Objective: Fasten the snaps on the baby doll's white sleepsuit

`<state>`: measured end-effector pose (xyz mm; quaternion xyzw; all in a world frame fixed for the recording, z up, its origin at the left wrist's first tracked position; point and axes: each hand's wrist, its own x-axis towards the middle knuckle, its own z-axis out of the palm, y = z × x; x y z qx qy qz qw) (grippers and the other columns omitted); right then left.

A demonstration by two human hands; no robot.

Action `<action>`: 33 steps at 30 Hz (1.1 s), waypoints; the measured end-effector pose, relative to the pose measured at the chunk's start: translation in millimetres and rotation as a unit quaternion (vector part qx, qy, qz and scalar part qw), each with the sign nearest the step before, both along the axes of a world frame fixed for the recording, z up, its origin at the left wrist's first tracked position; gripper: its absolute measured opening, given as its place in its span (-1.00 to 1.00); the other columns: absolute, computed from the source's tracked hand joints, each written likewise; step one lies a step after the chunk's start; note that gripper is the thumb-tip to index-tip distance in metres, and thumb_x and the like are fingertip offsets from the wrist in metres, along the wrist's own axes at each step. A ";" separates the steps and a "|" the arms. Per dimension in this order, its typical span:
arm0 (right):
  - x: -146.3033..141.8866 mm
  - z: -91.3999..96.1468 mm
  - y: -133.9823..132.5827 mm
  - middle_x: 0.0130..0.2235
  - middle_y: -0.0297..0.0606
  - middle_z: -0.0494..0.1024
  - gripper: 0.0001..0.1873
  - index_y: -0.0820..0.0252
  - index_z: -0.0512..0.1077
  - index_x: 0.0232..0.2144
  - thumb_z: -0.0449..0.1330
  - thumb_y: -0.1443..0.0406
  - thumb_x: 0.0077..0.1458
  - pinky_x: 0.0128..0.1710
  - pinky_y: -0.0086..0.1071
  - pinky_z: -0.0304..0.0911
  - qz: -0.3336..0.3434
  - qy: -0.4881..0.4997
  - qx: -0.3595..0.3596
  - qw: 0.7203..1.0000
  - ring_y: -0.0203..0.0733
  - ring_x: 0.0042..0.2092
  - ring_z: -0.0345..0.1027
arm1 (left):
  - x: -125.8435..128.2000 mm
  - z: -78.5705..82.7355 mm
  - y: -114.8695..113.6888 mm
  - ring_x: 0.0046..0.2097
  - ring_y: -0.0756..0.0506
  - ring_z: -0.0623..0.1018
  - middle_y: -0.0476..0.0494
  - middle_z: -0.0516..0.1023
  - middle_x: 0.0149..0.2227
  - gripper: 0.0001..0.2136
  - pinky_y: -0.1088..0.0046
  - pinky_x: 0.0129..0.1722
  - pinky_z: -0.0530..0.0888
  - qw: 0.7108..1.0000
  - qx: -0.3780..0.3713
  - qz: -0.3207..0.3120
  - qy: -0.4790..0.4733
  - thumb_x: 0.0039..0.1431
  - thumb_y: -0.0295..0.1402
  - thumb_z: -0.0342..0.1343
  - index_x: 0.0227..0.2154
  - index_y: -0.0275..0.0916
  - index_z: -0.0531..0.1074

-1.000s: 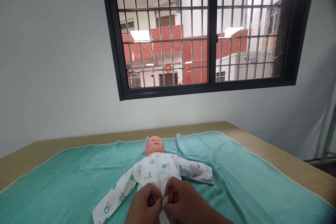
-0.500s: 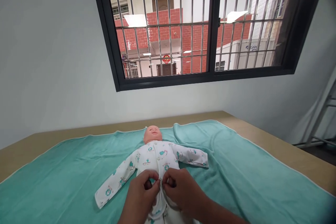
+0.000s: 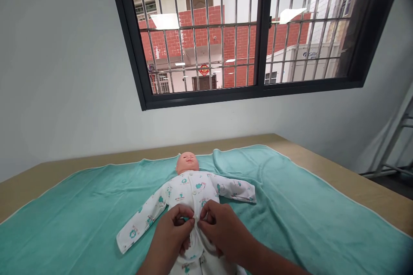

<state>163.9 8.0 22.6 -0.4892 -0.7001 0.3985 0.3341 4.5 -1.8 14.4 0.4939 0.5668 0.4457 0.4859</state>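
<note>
A: Start with the big things: what fills the frame?

B: The barred window [image 3: 245,34] takes the upper centre and right. Below it, the tabletop [image 3: 348,180] runs across the lower half, nearly covered by a teal towel [image 3: 290,215]. Bare wood shows along the far edge and at the right, where the towel's white hem stops short of the tabletop's edge.

A: Anything changed from half a second ago?

B: Little. The view has tipped slightly, so the doll [image 3: 190,184] sits a touch lower in frame. Both hands have crept a little up its front, still pinched together.

A: Where is it, and what are the hands doing?

B: It lies face up at lower centre, in a white printed romper [image 3: 193,191], sleeves spread. The left hand [image 3: 176,234] and right hand [image 3: 222,232] are both closed, fingertips nipping the romper's front placket at the belly, almost touching each other.

A: Free room?

B: Open towel on both sides, widest at the right.

A: Any writing?

B: "GREE" on a unit outside, right of the window's centre post.
</note>
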 end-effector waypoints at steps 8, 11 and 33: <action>-1.5 -0.7 -0.5 -0.61 -0.50 0.25 -0.92 0.20 0.37 -0.51 0.13 0.33 -0.01 -0.78 -0.59 -0.07 0.009 0.031 -0.022 0.999 -0.44 -0.70 0.11 | 0.7 2.0 -2.0 -0.79 0.17 0.18 0.13 0.37 -0.66 -0.73 0.67 -0.79 -0.01 0.995 0.031 0.003 -0.090 -0.18 -0.25 0.23 -0.46 -0.25 0.30; -1.5 -2.4 0.1 -0.61 -0.51 0.22 -0.91 0.20 0.37 -0.51 0.12 0.30 -0.01 -0.82 -0.58 -0.05 0.017 0.059 -0.050 0.997 -0.44 -0.73 0.09 | 0.0 1.5 -1.5 -0.78 0.18 0.16 0.14 0.35 -0.66 -0.71 0.67 -0.79 -0.01 0.995 0.033 -0.008 -0.096 -0.19 -0.23 0.25 -0.47 -0.24 0.28; -4.3 0.4 -1.8 -0.67 -0.45 0.38 -0.85 0.23 0.35 -0.56 0.11 0.28 -0.05 -0.83 -0.61 -0.03 0.027 0.131 -0.131 0.982 -0.45 -0.75 0.09 | 3.6 0.6 -8.8 -0.75 0.14 0.22 0.23 0.22 -0.72 -0.80 0.69 -0.73 0.08 0.997 0.064 0.011 -0.032 -0.09 -0.29 0.19 -0.45 -0.22 0.28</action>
